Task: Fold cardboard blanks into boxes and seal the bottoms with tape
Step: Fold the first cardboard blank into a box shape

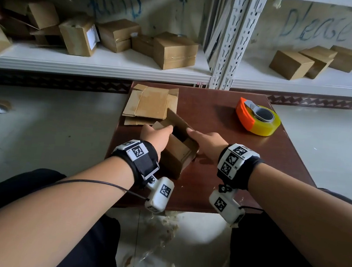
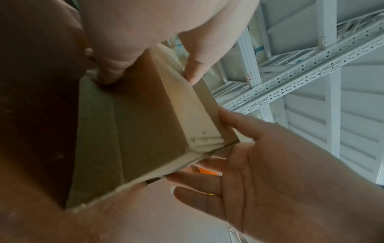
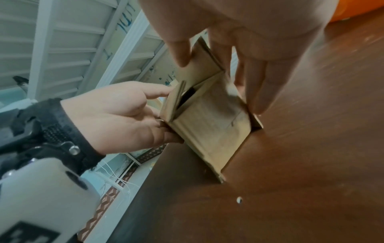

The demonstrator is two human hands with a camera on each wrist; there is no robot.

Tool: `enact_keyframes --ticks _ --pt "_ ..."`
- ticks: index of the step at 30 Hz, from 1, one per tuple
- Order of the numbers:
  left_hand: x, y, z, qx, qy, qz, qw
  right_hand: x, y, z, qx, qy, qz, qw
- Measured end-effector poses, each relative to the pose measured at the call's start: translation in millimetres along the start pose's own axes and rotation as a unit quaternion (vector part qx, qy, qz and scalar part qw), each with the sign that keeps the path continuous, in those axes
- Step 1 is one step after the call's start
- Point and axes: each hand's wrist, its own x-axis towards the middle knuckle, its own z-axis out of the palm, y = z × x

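Two hands met on a half-formed cardboard box [image 1: 177, 152] standing on the brown bench [image 1: 243, 160] in the head view. The left hand [image 1: 156, 137] held the box's left side with fingers curled over a flap, and the right hand [image 1: 209, 143] lay against the right side with its fingers stretched forward. A stack of flat blanks [image 1: 151, 104] lay just behind the box. The tape dispenser [image 1: 257, 117], orange and yellow, sat well apart at the bench's far right. Finished boxes [image 1: 174, 51] stood on the white shelf [image 1: 113, 64] behind.

From the left wrist, the left hand [image 2: 129, 32] had its thumb [image 2: 194, 69] on the box's [image 2: 145, 118] upper edge and its fingers curled against the near face, a closed grip on the cardboard. The right hand [image 2: 270, 172] was flat and open along the opposite corner.

From the right wrist, the right hand [image 3: 249, 32] reached down with straight fingers [image 3: 264, 92] beside the box [image 3: 209, 125], the thumb on a flap. The left hand [image 3: 118, 115] pinched the opposite flap.
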Motion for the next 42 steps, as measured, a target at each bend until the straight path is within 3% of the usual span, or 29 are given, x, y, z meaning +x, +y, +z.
enact_keyframes --ticks 4,12,16,24,32,37,42 --pt "-3 4 -2 -0.021 0.038 0.016 0.999 -7 -5 5 -0.035 -0.034 0.003 0.999" --pt "-9 1 -3 0.045 -0.036 0.062 0.996 -8 -3 9 0.007 -0.023 -0.026 0.999" --pt "-12 -3 -4 0.056 -0.061 0.078 0.994 -9 -3 11 0.028 -0.051 -0.023 0.998" --pt "-6 -22 -3 0.118 -0.071 0.136 0.981 -7 -2 14 0.0 -0.06 -0.006 0.998" --pt "7 -31 3 0.115 -0.096 0.079 0.986 -5 2 16 -0.022 -0.069 0.018 0.997" --pt "9 -18 -5 0.116 -0.052 0.018 0.992 -3 8 13 -0.058 -0.073 0.02 0.995" --pt "10 -19 -9 0.113 -0.075 -0.051 0.989 1 13 11 -0.059 -0.076 0.023 0.995"
